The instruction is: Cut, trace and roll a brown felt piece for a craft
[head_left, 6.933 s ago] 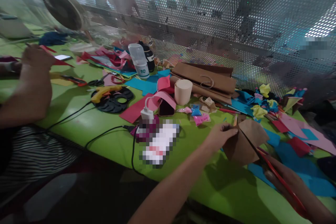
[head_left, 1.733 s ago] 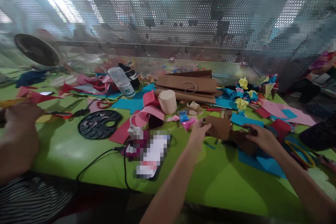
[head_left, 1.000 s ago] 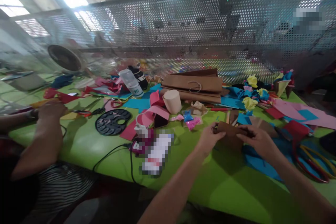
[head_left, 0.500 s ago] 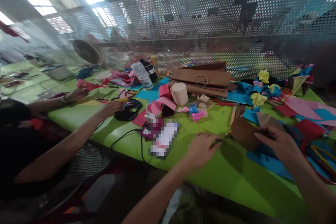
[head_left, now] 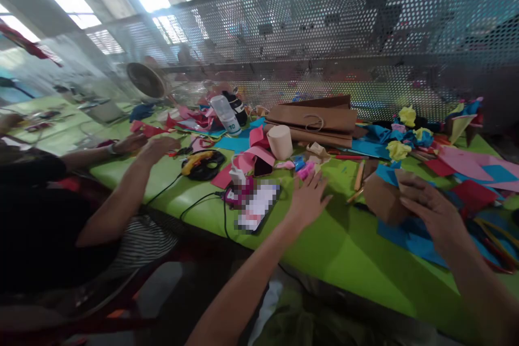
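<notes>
fingers spread and gripping nothing, the left hand [head_left: 307, 200] lies with a pink packet [head_left: 305, 170] just beyond its fingertips, while brown paper [head_left: 381, 201], no clear long axis showing, juts leftward from the nearer right hand's [head_left: 436, 212] pinched thumb and fingers.

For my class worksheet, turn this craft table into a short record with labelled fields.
Surface: green table
Left hand: open, fingers spread at a pink packet; contact unclear
Right hand: holding brown paper
Phone: face up, left of the left hand
Black palette: yellow glue gun on it
Towards the back: folded brown sheets, bottle marked 10
Neighbour: co-worker's hand beyond the glue gun; grip unclear
</notes>
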Demonstrator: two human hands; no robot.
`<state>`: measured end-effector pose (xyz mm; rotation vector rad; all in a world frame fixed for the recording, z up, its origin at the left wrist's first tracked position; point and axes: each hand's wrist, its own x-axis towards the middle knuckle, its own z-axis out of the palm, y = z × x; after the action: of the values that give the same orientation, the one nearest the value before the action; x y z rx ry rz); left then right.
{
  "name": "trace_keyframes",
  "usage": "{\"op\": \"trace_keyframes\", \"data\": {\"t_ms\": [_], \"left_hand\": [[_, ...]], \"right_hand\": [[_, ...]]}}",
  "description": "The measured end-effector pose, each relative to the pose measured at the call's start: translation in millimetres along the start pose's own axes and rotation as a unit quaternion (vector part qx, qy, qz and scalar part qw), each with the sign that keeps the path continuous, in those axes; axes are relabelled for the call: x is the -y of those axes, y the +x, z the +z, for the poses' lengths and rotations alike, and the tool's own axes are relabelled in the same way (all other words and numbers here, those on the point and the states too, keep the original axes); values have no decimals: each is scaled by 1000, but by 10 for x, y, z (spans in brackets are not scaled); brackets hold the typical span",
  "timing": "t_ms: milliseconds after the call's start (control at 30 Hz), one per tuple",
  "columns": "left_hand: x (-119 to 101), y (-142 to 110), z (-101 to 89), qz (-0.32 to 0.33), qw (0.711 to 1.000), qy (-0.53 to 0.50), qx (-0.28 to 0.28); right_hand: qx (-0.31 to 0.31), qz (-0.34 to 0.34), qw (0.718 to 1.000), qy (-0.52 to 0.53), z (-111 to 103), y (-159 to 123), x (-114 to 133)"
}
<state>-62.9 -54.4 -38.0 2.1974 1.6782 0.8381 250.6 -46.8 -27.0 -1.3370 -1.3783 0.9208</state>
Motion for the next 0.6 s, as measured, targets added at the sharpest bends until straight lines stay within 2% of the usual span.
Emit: {"op": "trace_keyframes", "data": {"t_ms": [133, 233, 300, 400, 500, 600], "left_hand": [[-316, -282, -126, 40, 999, -13, 8], [-538, -615, -137, 81, 992, -13, 100], [-607, -806, -108, 104, 981, -14, 163], [-571, -1002, -72, 128, 967, 9, 219], [-455, -1103, -100, 147, 960, 54, 233], [-357, -1114, -172, 160, 955, 75, 238]], "right_hand": [[65, 13, 997, -50, 94, -379, -81], [114, -2, 987, -112, 261, -698, -114], [159, -17, 976, -151, 363, -864, -92], [203, -58, 956, -203, 396, -978, -56], [162, -142, 930, -298, 265, -915, -115], [135, -215, 885, -391, 99, -745, -275]]}}
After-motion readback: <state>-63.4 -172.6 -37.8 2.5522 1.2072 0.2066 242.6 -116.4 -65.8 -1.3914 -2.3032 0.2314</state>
